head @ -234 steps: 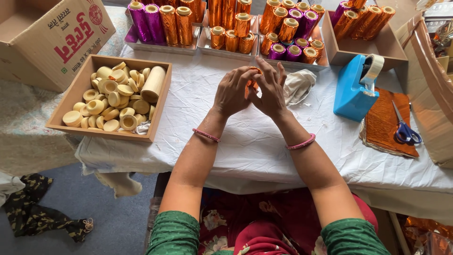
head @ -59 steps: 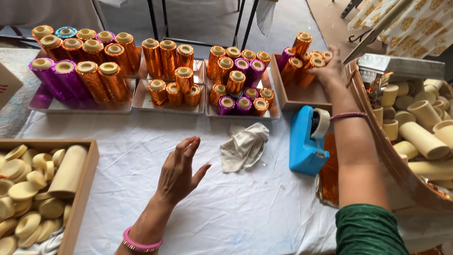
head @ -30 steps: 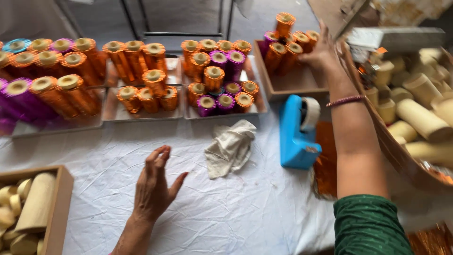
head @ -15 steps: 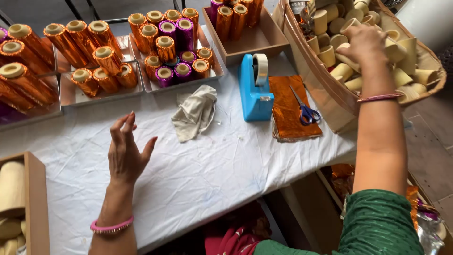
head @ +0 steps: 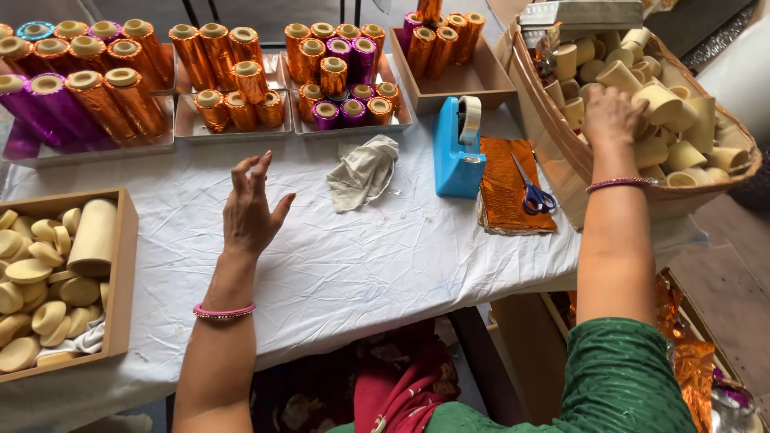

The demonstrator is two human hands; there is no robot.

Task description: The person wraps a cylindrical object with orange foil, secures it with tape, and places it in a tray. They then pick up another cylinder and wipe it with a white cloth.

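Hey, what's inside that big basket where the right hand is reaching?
The basket holds a heap of bare cream cardboard tubes, long and short. The right hand rests on top of the pile, fingers bent. What lies under the hand, and deeper in the heap, is covered.

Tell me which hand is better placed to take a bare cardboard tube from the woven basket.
Right. The right hand already rests on the bare cardboard tubes; the left hand hovers open, across the table.

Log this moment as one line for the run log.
left hand: raised over white cloth, empty | right hand: on bare cardboard cores in basket | blue tape dispenser: between hands
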